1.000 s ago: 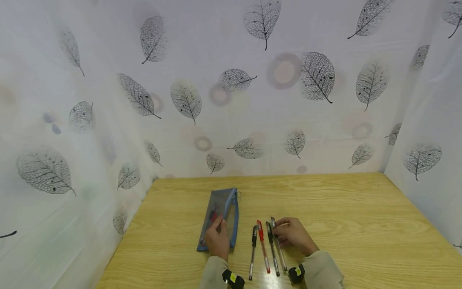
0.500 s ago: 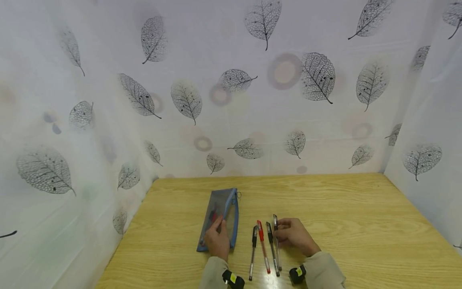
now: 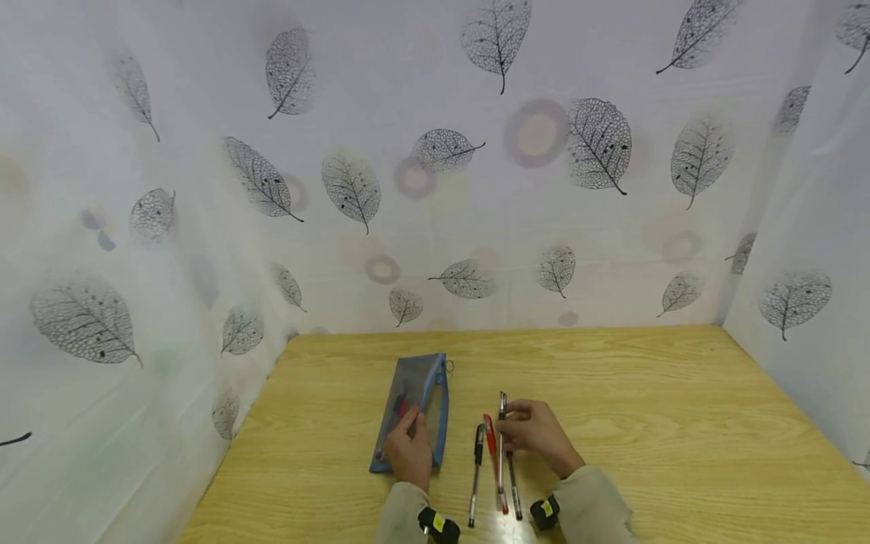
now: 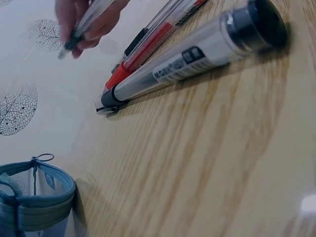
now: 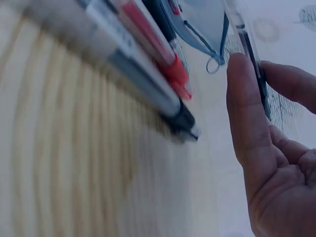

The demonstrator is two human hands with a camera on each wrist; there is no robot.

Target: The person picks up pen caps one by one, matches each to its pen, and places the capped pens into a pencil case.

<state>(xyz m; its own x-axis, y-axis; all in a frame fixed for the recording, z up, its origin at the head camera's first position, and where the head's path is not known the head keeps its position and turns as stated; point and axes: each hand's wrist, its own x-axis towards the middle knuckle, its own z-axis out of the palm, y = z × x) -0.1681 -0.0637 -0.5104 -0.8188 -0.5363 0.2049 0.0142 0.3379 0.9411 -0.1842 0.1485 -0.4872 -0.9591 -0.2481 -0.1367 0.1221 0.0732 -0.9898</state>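
Note:
With its thumb and fingers, my left hand (image 3: 410, 451) pinches the zipped edge of a blue see-through pencil case (image 3: 443, 423), whose mouth gapes. A red item (image 3: 403, 409) shows dimly inside the case. My right hand (image 3: 541, 436) pinches a clear-barrelled pen (image 3: 501, 457) with a dark cap, raised off the table in the left wrist view and pointing lengthwise. Beneath and beside it lie a red-capped pen (image 3: 490, 434), a black-capped pen (image 3: 478, 453) and another dark pen (image 3: 514, 491), partly covered by the right hand. The left hand is out of sight in the left wrist view.
A wood-grain table (image 3: 680, 423) carries everything. White sheeting (image 3: 476, 211) printed with leaves stands along its back and both sides. A small ring (image 3: 449, 366) hangs from the case's far corner. Each wrist bears a black strap device (image 3: 439, 524).
My right hand has lifted the rightmost pen and carried it left, over the other pens toward the pencil case. The left hand keeps its hold on the case's edge.

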